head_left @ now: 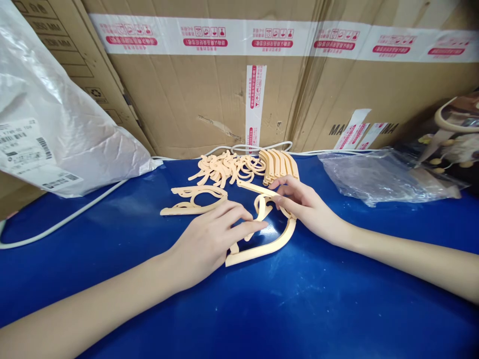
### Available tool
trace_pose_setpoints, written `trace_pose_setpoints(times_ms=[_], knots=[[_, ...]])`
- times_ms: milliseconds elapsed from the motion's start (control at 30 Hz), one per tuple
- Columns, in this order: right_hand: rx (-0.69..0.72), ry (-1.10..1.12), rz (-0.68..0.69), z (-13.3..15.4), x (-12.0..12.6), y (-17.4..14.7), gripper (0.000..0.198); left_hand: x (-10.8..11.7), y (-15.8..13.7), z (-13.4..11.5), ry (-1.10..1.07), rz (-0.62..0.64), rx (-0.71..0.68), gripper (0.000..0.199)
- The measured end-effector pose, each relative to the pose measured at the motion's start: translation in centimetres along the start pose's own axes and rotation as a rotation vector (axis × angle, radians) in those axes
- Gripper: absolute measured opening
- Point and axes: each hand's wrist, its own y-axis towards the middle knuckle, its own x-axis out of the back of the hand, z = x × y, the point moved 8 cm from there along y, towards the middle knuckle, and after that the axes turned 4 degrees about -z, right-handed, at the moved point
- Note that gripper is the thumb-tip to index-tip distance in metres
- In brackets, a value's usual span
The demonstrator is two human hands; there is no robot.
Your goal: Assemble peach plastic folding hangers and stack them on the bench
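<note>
A cream plastic folding hanger (269, 248) lies partly unfolded on the blue table between my hands, its curved arm nearest me. My right hand (307, 204) pinches its upper joint with thumb and fingers. My left hand (213, 234) is closed around its left side, index finger reaching over a small curved piece (258, 212); the left thumb is hidden. Just beyond my left hand rests a folded hanger (196, 199). Behind it lies a heap of loose cream hook pieces (224, 167), and to their right a neat row of curved hanger arms (280, 165).
Large cardboard boxes (194, 94) stand along the table's back edge. At left is a white plastic mailer bag (71, 119), with a pale cable (71, 222) running below it. A clear plastic bag (370, 174) lies at right, beside a dark bundle with a round handle (454, 112).
</note>
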Motion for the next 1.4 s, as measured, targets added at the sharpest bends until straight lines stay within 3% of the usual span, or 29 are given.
trace_pose_setpoints(times_ms=[233,433,567,1000,1400], knots=[[0.01,0.018,-0.007,-0.23,0.09,0.26,0.019,0.29,-0.08,-0.23,-0.214,0.045,0.038,0.044],[-0.002,0.022,0.005,-0.54,-0.07,0.2,0.023,0.44,0.17,0.5,-0.111,-0.011,0.169,0.026],[0.004,0.012,0.002,-0.47,-0.02,0.15,0.021,0.12,0.29,0.45,-0.049,0.025,0.167,0.036],[-0.015,0.059,0.008,-0.33,-0.15,0.12,0.023,-0.02,0.22,0.13,-0.002,0.012,0.093,0.023],[-0.018,0.048,0.034,-0.03,-0.39,0.08,0.024,-0.15,0.22,-0.18,0.019,0.053,0.073,0.026]])
